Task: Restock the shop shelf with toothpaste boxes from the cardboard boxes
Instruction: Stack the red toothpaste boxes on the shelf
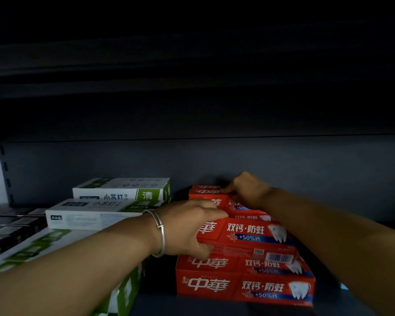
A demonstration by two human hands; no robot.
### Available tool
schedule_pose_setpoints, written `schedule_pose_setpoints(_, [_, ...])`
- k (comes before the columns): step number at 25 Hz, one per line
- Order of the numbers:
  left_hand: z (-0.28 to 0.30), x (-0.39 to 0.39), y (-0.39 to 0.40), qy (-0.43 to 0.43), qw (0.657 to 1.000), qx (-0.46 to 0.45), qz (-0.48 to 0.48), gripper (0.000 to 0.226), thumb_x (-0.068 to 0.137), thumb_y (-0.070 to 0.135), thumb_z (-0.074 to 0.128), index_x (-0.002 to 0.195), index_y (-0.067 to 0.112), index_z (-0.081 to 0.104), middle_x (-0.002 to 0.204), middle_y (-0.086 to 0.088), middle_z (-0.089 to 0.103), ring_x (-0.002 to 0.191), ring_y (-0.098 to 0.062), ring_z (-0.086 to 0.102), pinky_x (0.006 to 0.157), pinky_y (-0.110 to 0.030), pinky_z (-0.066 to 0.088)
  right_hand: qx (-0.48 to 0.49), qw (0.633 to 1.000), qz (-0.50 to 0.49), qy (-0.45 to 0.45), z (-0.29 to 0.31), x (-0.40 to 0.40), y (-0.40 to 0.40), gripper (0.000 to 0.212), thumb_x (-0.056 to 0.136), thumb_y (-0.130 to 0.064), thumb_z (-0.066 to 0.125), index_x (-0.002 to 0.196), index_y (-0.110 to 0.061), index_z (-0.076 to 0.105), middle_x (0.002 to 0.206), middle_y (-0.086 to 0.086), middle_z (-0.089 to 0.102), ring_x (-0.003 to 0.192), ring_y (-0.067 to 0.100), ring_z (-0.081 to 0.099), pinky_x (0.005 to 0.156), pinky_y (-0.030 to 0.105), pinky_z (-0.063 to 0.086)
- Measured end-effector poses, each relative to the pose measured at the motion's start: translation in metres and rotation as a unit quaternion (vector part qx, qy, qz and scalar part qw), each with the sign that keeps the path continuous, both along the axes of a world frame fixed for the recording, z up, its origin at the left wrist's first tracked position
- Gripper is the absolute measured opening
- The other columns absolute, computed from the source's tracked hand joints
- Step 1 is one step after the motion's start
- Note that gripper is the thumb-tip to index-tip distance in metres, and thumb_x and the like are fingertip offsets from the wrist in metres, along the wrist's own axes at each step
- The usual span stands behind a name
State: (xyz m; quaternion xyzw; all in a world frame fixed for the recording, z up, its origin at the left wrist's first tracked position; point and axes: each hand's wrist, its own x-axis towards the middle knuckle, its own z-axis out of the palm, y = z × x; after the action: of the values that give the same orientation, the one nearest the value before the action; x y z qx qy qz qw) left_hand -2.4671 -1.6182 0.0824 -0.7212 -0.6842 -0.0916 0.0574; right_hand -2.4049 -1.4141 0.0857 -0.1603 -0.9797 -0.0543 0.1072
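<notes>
Here, a red toothpaste box (249, 233) is gripped at its left end by the left hand (187, 226), fingers curled over its top and thumb underneath, atop the near red stack (244, 283) on the dark shelf (214, 309). Farther back, another red box (205, 190) is pinched by the fingertips of the right hand (246, 188). White-and-green toothpaste boxes (121, 195) are stacked to the left, and a silver bangle (160, 231) is worn on the left wrist

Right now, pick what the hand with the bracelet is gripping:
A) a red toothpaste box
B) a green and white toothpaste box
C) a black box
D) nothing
A: the left hand, bracelet on its wrist, curls round the end of the red toothpaste box atop the red stack.
</notes>
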Motion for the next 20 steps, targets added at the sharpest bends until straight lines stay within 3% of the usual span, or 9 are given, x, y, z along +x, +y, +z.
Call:
schedule_pose_setpoints(9, [-0.001, 0.001, -0.001, -0.015, 1.000, 0.003, 0.012, 0.057, 0.076, 0.029, 0.070, 0.128, 0.034, 0.048, 0.118, 0.017, 0.048, 0.102, 0.000, 0.049, 0.090, -0.019, 0.047, -0.034, 0.999, -0.010, -0.009, 0.008, 0.011, -0.016, 0.038, 0.098, -0.021, 0.047, 0.136, -0.019, 0.050, 0.134, 0.009, 0.054, 0.120, 0.023, 0.053, 0.104, 0.030, 0.039])
schedule_pose_setpoints(12, [0.000, 0.004, 0.001, -0.006, 0.999, 0.018, 0.032, 0.057, 0.075, 0.030, 0.070, 0.127, 0.033, 0.048, 0.118, 0.014, 0.049, 0.103, -0.003, 0.050, 0.091, -0.020, 0.046, -0.178, 0.984, 0.002, 0.023, 0.026, 0.035, -0.034, 0.023, 0.096, -0.027, 0.051, 0.111, -0.021, 0.067, 0.112, 0.001, 0.068, 0.100, 0.013, 0.064, 0.099, 0.031, 0.047])
schedule_pose_setpoints(14, [0.001, 0.007, 0.005, 0.017, 0.998, 0.034, 0.053, 0.058, 0.075, 0.032, 0.070, 0.128, 0.031, 0.047, 0.117, 0.011, 0.050, 0.106, -0.007, 0.049, 0.093, -0.023, 0.045, -0.289, 0.956, -0.014, -0.049, 0.036, 0.061, -0.045, 0.023, 0.093, -0.042, 0.051, 0.096, -0.026, 0.066, 0.094, -0.006, 0.071, 0.086, 0.009, 0.068, 0.088, 0.031, 0.054])
schedule_pose_setpoints(17, [0.002, 0.012, 0.010, 0.050, 0.994, 0.055, 0.075, 0.061, 0.077, 0.033, 0.068, 0.132, 0.032, 0.042, 0.121, 0.010, 0.046, 0.113, -0.007, 0.043, 0.096, -0.018, 0.037, -0.331, 0.938, -0.002, -0.106, 0.036, 0.082, -0.050, 0.029, 0.089, -0.041, 0.057, 0.112, -0.025, 0.064, 0.096, -0.008, 0.069, 0.087, 0.007, 0.068, 0.080, 0.023, 0.055])
schedule_pose_setpoints(20, [-0.002, 0.016, 0.014, 0.113, 0.982, 0.129, 0.080, 0.065, 0.083, 0.035, 0.061, 0.140, 0.032, 0.031, 0.134, 0.011, 0.036, 0.125, -0.007, 0.031, 0.105, -0.023, 0.026, -0.286, 0.958, 0.025, -0.015, 0.030, 0.081, -0.040, 0.037, 0.089, -0.027, 0.061, 0.126, -0.023, 0.057, 0.116, -0.001, 0.065, 0.097, 0.010, 0.064, 0.086, 0.025, 0.053])
